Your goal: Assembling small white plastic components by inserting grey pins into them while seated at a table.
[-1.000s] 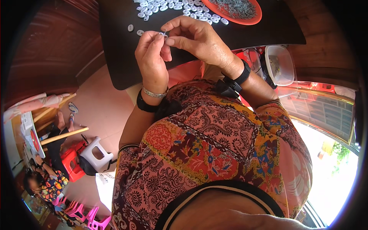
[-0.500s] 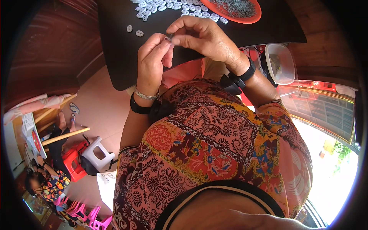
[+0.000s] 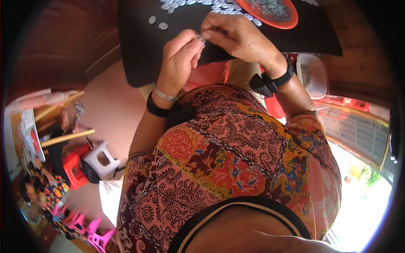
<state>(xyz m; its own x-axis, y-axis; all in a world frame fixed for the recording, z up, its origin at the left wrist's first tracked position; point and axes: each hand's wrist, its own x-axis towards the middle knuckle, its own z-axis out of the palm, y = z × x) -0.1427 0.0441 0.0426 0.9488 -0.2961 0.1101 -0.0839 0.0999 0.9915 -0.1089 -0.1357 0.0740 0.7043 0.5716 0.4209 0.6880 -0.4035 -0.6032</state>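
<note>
Both hands are raised over the near edge of the dark table (image 3: pixel 143 59), fingertips close together. My left hand (image 3: pixel 180 57) pinches a small greyish, shiny piece (image 3: pixel 201 39) between thumb and fingers; its exact kind is too blurred to make out. My right hand (image 3: pixel 244 38) is closed in a pinch just right of it, and whatever lies between its fingertips is hidden. Beyond my hands lies a spread of white oval pieces with two holes (image 3: pixel 228 7). Two single ovals, one of them a white oval piece (image 3: pixel 163 26), lie apart to the left.
An orange-red plate (image 3: pixel 291 24) heaped with small metal parts stands at the back right. Below the table's right side is a clear plastic tub (image 3: pixel 322 76). On the floor at left are a white stool (image 3: pixel 110 162) and a red stool (image 3: pixel 76 175); another person (image 3: pixel 52 185) sits there.
The view has shifted, so the table sits higher and further right. My right fingertips have drawn slightly away from the piece in my left hand.
</note>
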